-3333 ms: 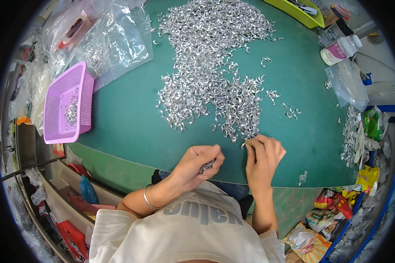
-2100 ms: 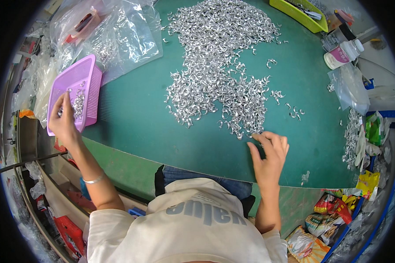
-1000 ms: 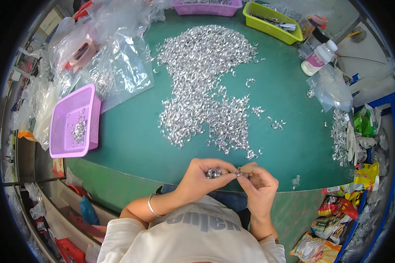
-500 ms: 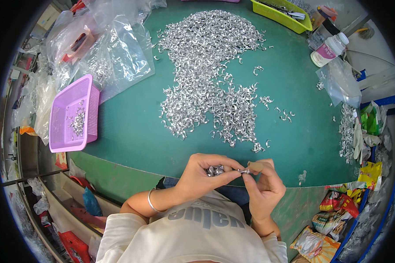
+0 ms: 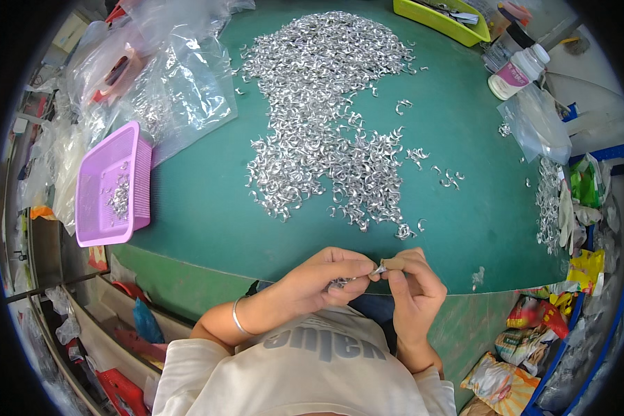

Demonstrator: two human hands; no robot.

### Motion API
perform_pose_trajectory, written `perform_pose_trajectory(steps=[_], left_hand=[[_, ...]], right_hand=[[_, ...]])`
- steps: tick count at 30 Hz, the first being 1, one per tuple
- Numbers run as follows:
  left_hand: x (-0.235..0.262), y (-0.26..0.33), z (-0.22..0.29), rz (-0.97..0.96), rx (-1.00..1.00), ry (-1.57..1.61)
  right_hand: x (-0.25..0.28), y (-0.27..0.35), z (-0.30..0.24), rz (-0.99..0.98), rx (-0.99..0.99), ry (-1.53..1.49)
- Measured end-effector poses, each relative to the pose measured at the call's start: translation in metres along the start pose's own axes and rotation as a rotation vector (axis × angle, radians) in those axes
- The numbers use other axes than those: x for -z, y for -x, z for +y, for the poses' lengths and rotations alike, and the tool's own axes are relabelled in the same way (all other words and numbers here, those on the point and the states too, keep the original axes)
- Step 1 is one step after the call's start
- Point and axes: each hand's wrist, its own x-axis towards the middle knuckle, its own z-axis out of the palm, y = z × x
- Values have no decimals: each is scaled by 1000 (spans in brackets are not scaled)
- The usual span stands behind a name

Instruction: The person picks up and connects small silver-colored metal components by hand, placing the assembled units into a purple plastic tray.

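Observation:
Over the near edge of the green table, my two hands meet at their fingertips. My left hand [image 5: 322, 279] is closed around several small curved silver metal pieces [image 5: 340, 282], partly hidden by its fingers. Between the fingertips of both hands is one small silver metal piece [image 5: 378, 270]. My right hand [image 5: 419, 295] pinches it from the right, with a tan covering [image 5: 394, 264] on a finger. Beyond my hands spreads a large heap of similar curved metal pieces [image 5: 319, 76], with a few strays at its right side.
A purple plastic basket [image 5: 143, 187] with some metal pieces stands at the left table edge. Clear plastic bags [image 5: 197, 90] lie behind it. A yellow-green tray [image 5: 437, 22] and a white bottle [image 5: 518, 73] are at the far right. More metal pieces [image 5: 549, 208] lie along the right edge.
My left fingers have curled further over the pieces in the palm, and the thumb has moved up. The piece at the fingertips has shifted slightly left and is tilted more. The whole view has moved slightly.

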Motion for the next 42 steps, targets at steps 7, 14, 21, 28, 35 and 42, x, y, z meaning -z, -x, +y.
perform_pose_trajectory(steps=[7,14,21,28,35,42], left_hand=[[11,-8,-8,-177,-141,35],[10,-23,-8,-32,-241,-96],[-11,-26,-10,275,-358,-435],[-20,-17,-10,304,-519,-751],[-22,-10,-10,303,-422,-609],[-23,-4,-11,283,-375,-599]], right_hand=[[48,-18,27,270,-93,557],[44,-29,44,174,110,1033],[30,-13,13,126,-56,342],[18,-3,0,68,-121,75],[15,1,0,10,-126,-58],[13,2,-3,48,22,100]])
